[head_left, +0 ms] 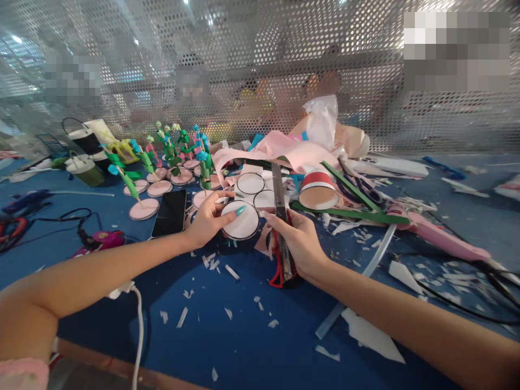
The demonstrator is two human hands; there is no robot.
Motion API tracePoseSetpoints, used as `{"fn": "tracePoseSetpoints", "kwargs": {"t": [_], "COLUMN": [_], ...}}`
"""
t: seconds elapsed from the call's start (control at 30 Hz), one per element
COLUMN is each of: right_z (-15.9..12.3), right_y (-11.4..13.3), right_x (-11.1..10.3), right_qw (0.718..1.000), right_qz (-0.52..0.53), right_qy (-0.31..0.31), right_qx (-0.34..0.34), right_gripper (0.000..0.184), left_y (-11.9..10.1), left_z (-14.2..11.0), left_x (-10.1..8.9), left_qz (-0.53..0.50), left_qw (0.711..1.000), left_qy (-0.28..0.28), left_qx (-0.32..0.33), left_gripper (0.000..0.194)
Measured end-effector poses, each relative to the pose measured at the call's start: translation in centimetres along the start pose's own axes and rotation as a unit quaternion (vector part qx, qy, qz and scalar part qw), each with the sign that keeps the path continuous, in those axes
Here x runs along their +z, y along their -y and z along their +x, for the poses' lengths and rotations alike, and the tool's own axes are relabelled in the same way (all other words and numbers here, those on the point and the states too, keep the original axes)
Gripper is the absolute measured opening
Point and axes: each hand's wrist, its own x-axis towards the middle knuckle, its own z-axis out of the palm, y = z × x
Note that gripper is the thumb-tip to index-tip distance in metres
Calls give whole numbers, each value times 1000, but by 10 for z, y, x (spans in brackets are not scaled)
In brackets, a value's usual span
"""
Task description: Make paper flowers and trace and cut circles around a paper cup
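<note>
A white paper piece with several black-outlined circles (250, 184) lies in front of me. My left hand (211, 219) pinches its near round part, a white disc (242, 226), with the thumb on top and the fingers partly hidden. My right hand (298, 241) is closed around a long, straight metal strip like a ruler (278, 187), with red parts (277, 276) at its lower end. Its thumb crosses over the strip and its tip comes close to the disc's right edge. Whether the red parts belong to the strip or to a separate tool, I cannot tell.
Paper flowers (203, 151) on pink discs (143, 209) stand back left, beside a black phone (169, 213). Right of the strip lie a paper cup (318, 189) and a pink glue gun (447, 238). Paper scraps (231, 272) and cables (138, 325) cover parts of the blue table.
</note>
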Motion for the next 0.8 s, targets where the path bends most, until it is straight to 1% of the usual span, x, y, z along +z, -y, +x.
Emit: {"fn": "tracePoseSetpoints", "kwargs": {"t": [0.07,0.23,0.43,0.57,0.67,0.8], "right_z": [0,1,1,1,1,4], "right_y": [0,1,1,2,1,-2], "right_x": [0,2,1,2,2,1], "right_qw": [1000,1000,999,999,998,999], "right_qz": [-2,4,-2,-26,-33,-30], "right_qy": [10,1,23,31,39,18], "right_qx": [12,28,22,27,24,29], "right_gripper": [34,39,35,28,30,31], "left_y": [0,-1,-5,-5,-4,-2], "left_z": [0,-3,-5,-5,-5,-5], "left_x": [0,0,2,2,2,1], "left_qz": [2,32,35,38,51,56], "left_qw": [1000,999,999,999,998,998], "left_qy": [-4,24,38,37,40,27], "left_qx": [2,9,11,8,10,13], "left_gripper": [62,59,55,55,54,53]}}
